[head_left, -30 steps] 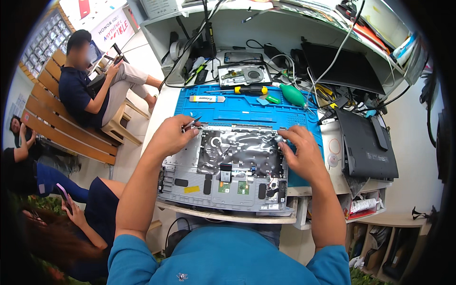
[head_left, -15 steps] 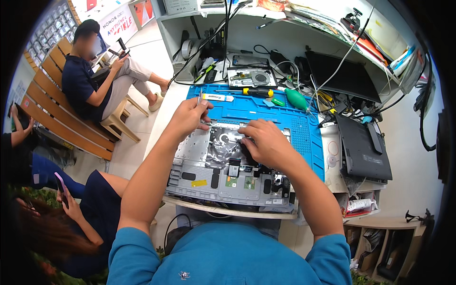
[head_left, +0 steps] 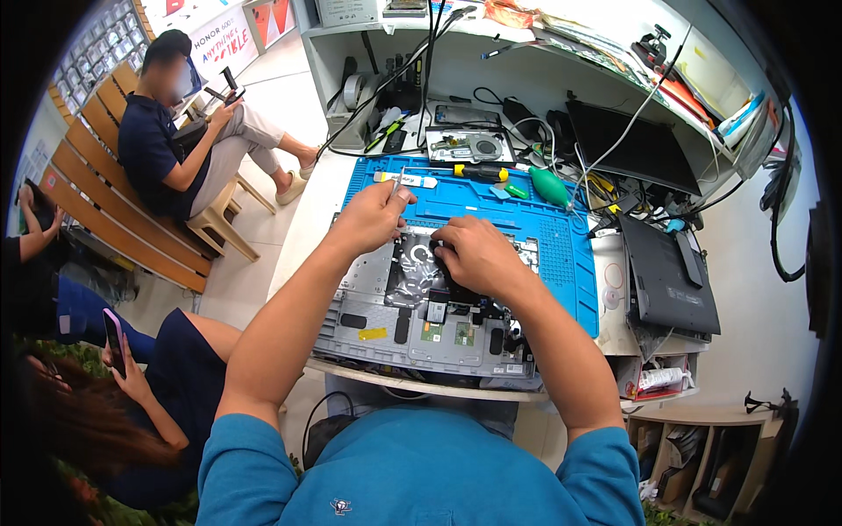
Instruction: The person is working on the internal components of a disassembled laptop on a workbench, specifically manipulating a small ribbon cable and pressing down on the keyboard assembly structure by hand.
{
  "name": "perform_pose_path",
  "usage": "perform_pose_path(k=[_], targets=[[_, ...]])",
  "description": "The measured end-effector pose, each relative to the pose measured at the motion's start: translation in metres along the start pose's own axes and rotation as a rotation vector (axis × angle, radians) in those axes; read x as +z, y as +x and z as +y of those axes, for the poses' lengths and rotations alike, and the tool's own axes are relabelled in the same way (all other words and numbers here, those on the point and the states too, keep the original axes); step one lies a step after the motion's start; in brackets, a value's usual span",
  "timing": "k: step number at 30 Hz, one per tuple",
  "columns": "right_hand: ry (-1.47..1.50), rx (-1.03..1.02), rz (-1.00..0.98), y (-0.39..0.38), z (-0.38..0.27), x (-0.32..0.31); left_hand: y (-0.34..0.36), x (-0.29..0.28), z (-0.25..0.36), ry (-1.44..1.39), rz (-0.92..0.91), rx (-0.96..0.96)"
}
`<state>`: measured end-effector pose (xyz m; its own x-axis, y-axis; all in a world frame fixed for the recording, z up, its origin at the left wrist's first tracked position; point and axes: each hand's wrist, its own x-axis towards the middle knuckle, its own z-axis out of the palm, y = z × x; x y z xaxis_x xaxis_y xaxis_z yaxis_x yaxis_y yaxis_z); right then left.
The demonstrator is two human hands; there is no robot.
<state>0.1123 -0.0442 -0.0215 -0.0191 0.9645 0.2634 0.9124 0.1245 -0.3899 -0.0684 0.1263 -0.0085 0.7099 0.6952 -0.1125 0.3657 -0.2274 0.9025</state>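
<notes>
An opened laptop chassis (head_left: 360, 307) lies on a blue repair mat (head_left: 557, 263), its grey inside facing up. Black film (head_left: 410, 279) covers part of its middle, and green circuit pieces show along the near side. My left hand (head_left: 373, 216) is closed over the far edge of the chassis, pinching what look like thin silver tweezers (head_left: 399, 181) that point up from the fingers. Beside it, my right hand (head_left: 481, 256) rests at the same edge with bent fingers drawn together. Whatever is between those fingertips is hidden.
Behind the hands lie a yellow-black screwdriver (head_left: 480, 173), a white tube (head_left: 405, 180) and a green air blower (head_left: 550, 187). A drive-like metal part (head_left: 469, 145) sits farther back. To the right stands a dark laptop cover (head_left: 667, 276). People sit at the left.
My left hand has moved right along the far edge, closer to my right hand, still pinching the tweezers. My right hand has shifted slightly left, staying at the chassis.
</notes>
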Motion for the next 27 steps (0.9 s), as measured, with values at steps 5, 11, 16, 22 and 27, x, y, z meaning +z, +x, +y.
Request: perform_pose_path(k=[5, 11, 16, 22, 27], targets=[[0.010, 0.007, -0.004, 0.000, -0.008, -0.003, -0.002, -0.003, -0.002, 0.068, 0.047, 0.089], [0.016, -0.011, -0.023, 0.009, -0.012, 0.004, -0.003, -0.001, 0.002, 0.021, -0.004, 0.045], [0.001, -0.016, -0.032, 0.011, -0.018, 0.005, -0.003, -0.002, 0.002, 0.078, 0.018, 0.081], [-0.004, -0.016, -0.039, 0.009, -0.017, 0.004, -0.001, 0.000, -0.004, 0.088, -0.015, 0.121], [0.111, -0.049, -0.125, 0.009, -0.035, -0.006, -0.008, -0.003, 0.006, 0.042, -0.062, 0.095]])
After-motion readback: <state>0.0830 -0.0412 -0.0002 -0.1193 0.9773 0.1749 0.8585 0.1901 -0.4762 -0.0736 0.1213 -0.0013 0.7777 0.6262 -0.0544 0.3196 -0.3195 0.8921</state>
